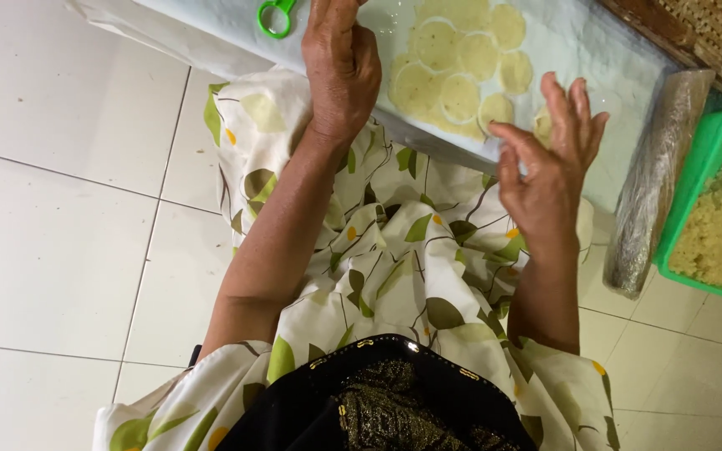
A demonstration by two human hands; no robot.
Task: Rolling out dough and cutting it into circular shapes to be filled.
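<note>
My left hand point(341, 63) rests palm down on the white plastic sheet point(595, 58), fingers together, just left of a thin sheet of pale dough point(453, 58) scored with several round cut-outs. My right hand point(551, 163) is raised at the sheet's near edge, fingers spread, with one small dough round point(542, 124) held at its fingertips. A green ring-shaped cutter point(275, 17) lies on the plastic sheet to the left of my left hand.
A green tub point(695, 192) of pale crumbly filling stands at the right. A rolling pin wrapped in plastic film point(653, 184) lies beside it. White floor tiles point(60, 192) extend to the left. My leaf-patterned dress point(378, 250) covers my lap.
</note>
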